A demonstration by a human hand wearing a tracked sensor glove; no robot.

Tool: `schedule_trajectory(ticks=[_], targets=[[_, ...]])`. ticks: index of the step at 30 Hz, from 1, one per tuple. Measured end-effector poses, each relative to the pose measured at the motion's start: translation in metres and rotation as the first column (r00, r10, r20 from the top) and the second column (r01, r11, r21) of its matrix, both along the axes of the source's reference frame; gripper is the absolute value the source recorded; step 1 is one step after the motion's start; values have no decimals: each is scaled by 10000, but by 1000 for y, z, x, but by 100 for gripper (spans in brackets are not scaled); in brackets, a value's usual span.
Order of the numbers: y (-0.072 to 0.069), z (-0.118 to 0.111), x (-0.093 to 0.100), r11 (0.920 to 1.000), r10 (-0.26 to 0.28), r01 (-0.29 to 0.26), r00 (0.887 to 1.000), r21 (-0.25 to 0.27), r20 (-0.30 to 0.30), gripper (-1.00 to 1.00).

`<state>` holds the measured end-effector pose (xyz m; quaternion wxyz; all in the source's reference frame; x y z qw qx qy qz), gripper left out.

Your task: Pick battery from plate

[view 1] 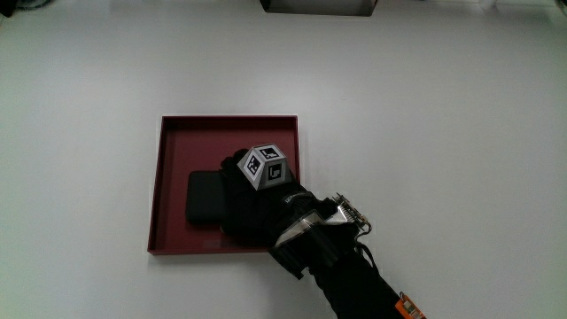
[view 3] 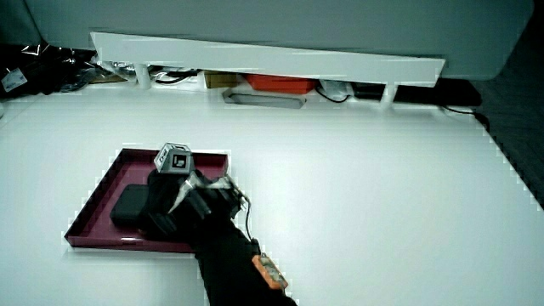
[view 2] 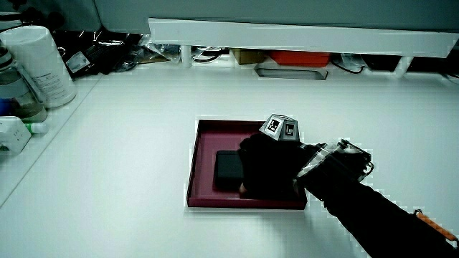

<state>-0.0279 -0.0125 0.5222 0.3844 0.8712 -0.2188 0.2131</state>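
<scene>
A flat black battery (view 1: 204, 197) lies in a dark red square plate (view 1: 230, 140) on the white table. The gloved hand (view 1: 246, 193) rests over the end of the battery nearer its forearm and hides that part. The patterned cube (view 1: 266, 167) sits on the hand's back. The forearm reaches in across the plate's corner nearest the person. Both side views show the same: the battery (view 2: 228, 169) (view 3: 127, 206) lying flat in the plate (view 2: 215, 136) (view 3: 127, 166), with the hand (view 2: 269, 168) (view 3: 166, 202) pressed down on one end of it.
In a side view, a large white canister (view 2: 43, 64) and small bottles (view 2: 16, 132) stand at the table's edge. The low white partition (view 2: 287, 32) (view 3: 255, 55) has boxes and cables under it. A white object (view 1: 314, 7) shows at the table's edge in the main view.
</scene>
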Motion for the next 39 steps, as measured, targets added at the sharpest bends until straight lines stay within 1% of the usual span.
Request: schedule_trajectory(ticks=[1,3,4,6,7,8,9,10,11,12,14,15,16,17,18,19,20,21,22,23,24,25,26,27,28,29,30,31,32,33,34,35,36,37,38,39], targets=[[0,1,1,10000,-23,23,10000,-19,20,100],[0,-3,2,10000,67,-68,9998,59,175,100],[0,-3,2,9999,84,-86,9999,134,108,100],[1,-2,2,9999,-98,96,9997,81,210,100],[1,-5,3,9998,-112,106,9994,179,331,100],[1,-5,3,9994,-71,62,9997,349,247,100],[0,-7,5,9995,-23,11,9994,325,355,100],[0,-8,5,9990,-82,67,9993,441,357,100],[-1,-14,6,9990,-54,36,9992,440,409,100],[-1,-16,6,9990,-160,139,9986,413,499,100],[-2,-27,7,9974,-291,255,9981,674,539,100],[-3,-33,8,9975,-309,262,9970,655,706,100],[-4,-37,9,9970,-316,263,9969,729,719,100],[-5,-41,11,9971,-407,351,9955,670,850,100],[-7,-45,13,9960,-319,256,9968,858,734,100],[-8,-51,15,9946,-354,277,9965,1000,763,100],[-9,-52,17,9958,-437,364,9951,834,881,100],[-11,-62,19,9941,-379,282,9951,1048,915,100],[-12,-66,22,9925,-404,299,9954,1181,874,100],[-13,-66,24,9927,-529,423,9943,1127,926,100],[-15,-73,27,9929,-410,290,9938,1149,1029,100],[-16,-76,29,9927,-490,360,9925,1148,1124,100],[-17,-81,33,9902,-414,268,9936,1368,1050,100],[-18,-87,35,9908,-384,234,9930,1331,1116,100],[-18,-87,38,9901,-446,302,9937,1368,1030,100],[-19,-91,41,9895,-442,285,9930,1415,1092,100],[-20,-98,44,9873,-397,235,9941,1572,1010,100],[-21,-98,47,9905,-445,276,9913,1351,1240,100],[-22,-97,51,9911,-463,290,9901,1301,1323,100],[-23,-97,55,9906,-423,272,9929,1343,1110,100],[-23,-102,58,9904,-356,187,9918,1367,1225,100],[-25,-95,62,9875,-704,421,9800,1520,1864,100],[-25,-104,67,9893,-220,24,9909,1459,1329,100],[-25,-101,72,9889,-261,91,9932,1481,1132,100],[-27,-101,77,9890,-159,-9,9935,1478,1129,100],[-29,-94,80,9807,-689,331,9808,1929,1823,100]])
